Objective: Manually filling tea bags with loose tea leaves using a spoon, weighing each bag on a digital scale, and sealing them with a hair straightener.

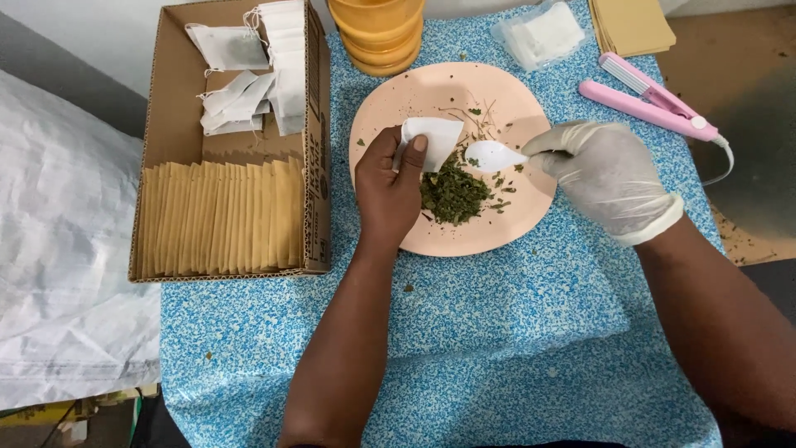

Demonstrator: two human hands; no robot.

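A: Small white paper tea bag (pixel 431 139), flimsy and light, pinched by the bare left hand (pixel 388 187) over the round pink plate (pixel 497 236).

B: Gloved right hand (pixel 605 176) has its fingers closed on a white plastic spoon (pixel 495 155); looks empty, hard to tell. Grip the bag's edges.

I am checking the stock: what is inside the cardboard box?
The cardboard box holds loose white tea bags and a row of tan envelopes. Anything beneath them is covered.
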